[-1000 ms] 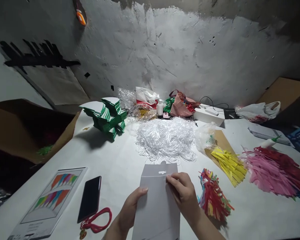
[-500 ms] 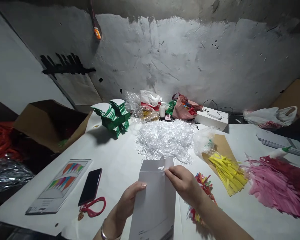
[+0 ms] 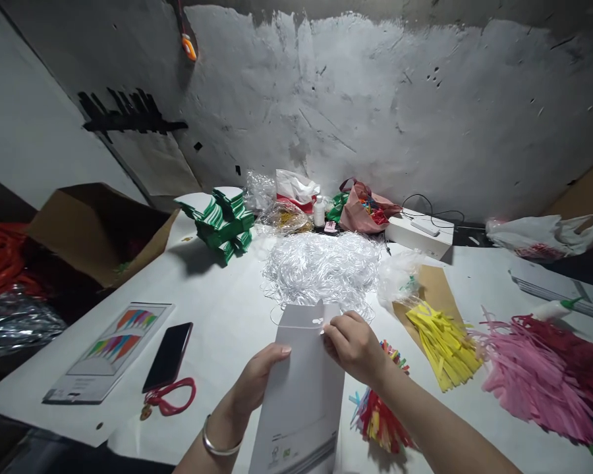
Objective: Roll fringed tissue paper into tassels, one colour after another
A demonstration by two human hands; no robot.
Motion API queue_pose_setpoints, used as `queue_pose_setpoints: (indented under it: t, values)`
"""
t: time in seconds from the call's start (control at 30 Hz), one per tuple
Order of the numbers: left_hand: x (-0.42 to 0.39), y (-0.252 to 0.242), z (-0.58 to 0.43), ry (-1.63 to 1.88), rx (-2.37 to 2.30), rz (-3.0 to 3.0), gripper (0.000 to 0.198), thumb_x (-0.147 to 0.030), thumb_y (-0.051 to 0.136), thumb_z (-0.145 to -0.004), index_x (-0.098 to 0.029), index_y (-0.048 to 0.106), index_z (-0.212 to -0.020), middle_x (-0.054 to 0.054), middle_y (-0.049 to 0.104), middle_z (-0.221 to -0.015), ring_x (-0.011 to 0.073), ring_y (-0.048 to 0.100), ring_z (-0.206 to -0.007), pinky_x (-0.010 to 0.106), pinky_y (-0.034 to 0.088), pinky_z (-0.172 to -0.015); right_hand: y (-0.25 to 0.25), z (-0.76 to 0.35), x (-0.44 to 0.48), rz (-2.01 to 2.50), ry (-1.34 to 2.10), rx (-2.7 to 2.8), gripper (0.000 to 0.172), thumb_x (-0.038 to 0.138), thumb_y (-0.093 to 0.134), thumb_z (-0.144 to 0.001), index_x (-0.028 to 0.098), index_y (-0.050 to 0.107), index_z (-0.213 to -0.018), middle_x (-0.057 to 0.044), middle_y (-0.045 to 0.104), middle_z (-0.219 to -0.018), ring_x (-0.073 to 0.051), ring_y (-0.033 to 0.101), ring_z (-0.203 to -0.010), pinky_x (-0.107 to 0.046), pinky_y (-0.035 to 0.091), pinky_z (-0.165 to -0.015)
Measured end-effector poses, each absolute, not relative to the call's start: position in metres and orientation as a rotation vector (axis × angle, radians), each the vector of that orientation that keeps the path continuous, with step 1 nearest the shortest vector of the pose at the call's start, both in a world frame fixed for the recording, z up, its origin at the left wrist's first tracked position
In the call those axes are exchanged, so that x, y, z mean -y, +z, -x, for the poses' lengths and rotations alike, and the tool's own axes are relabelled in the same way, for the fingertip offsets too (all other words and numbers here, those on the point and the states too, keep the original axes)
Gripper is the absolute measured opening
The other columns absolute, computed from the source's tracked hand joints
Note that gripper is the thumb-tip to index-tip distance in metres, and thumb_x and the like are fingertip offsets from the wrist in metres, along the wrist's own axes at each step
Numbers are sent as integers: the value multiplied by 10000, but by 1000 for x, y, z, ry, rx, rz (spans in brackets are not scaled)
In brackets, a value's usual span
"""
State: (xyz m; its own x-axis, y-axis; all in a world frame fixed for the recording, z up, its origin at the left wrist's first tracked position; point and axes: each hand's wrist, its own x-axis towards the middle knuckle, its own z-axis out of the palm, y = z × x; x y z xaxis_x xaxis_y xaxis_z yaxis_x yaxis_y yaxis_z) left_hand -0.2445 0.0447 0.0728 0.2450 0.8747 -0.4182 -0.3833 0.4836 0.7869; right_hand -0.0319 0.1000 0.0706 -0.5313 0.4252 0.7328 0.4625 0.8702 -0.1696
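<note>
White card makes up the flat packet (image 3: 301,388) held at the bottom centre of the frame, standing nearly upright above the table (image 3: 217,309), with its hang-hole flap at the top and small print along its lower edge. The left hand (image 3: 257,385) grips the packet's left edge, thumb across the front and the other fingers closed behind it, out of sight; a silver bangle (image 3: 217,446) circles that wrist. The right hand (image 3: 354,345) comes in from the lower right, and its fingertips (image 3: 329,329) are drawn narrow, pinching the top flap just beside the hang hole. Directly beyond the packet, in the middle of the frame, lies a heap of white plastic strands (image 3: 321,266). Under the right forearm, at lower right of centre, sits a bundle of mixed-colour paper strips (image 3: 378,418) — red, yellow and green among them. Further right come yellow strips (image 3: 442,342) on a brown card, then a spread of pink fringe (image 3: 528,375) at the right edge. At lower left a black phone (image 3: 168,355) lies touching a red cord (image 3: 170,398), with a printed sheet (image 3: 109,352) just beside it. A stack of green-and-white cards (image 3: 220,220) stands at upper left of centre — near an open cardboard box (image 3: 99,230) at the left edge.
</note>
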Motion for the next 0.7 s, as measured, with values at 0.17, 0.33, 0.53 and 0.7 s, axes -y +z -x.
queue_pose_setpoints:
  t: [0.17, 0.33, 0.53, 0.7]
  values:
    - [-47, 71, 260, 1032, -1077, -619, 364, -486, 820, -670, -139, 709, -687, 30, 677, -581, 175, 600, -529, 270, 465, -515, 45, 28, -108, 895, 131, 1926, 111, 120, 487, -907, 205, 558, -911, -38, 601, -819, -181, 589, -764, -326, 497, -708]
    - [-43, 66, 291, 1134, -1129, -656, 312, -492, 789, -726, -194, 709, -678, 17, 703, -635, 184, 637, -595, 260, 505, -556, -15, 12, -116, 1221, 275, 1789, 174, 168, 461, -974, 181, 580, -848, -16, 598, -754, -154, 584, -667, -284, 490, -599]
    - [-32, 53, 301, 1103, -1105, -763, 333, -478, 688, -858, -166, 759, -950, 74, 776, -843, 254, 712, -781, 317, 563, -696, -87, 2, -111, 1356, 372, 1937, 245, 352, 613, -980, 148, 634, -846, 25, 637, -753, -102, 611, -634, -251, 532, -614]
    - [-27, 46, 289, 1099, -1086, -868, 454, -485, 628, -917, -170, 668, -1241, 95, 766, -1080, 273, 711, -954, 362, 556, -857, -57, 4, -99, 1276, 289, 1941, 264, 179, 448, -978, 155, 705, -1033, -140, 709, -1000, -255, 673, -940, -457, 550, -840]
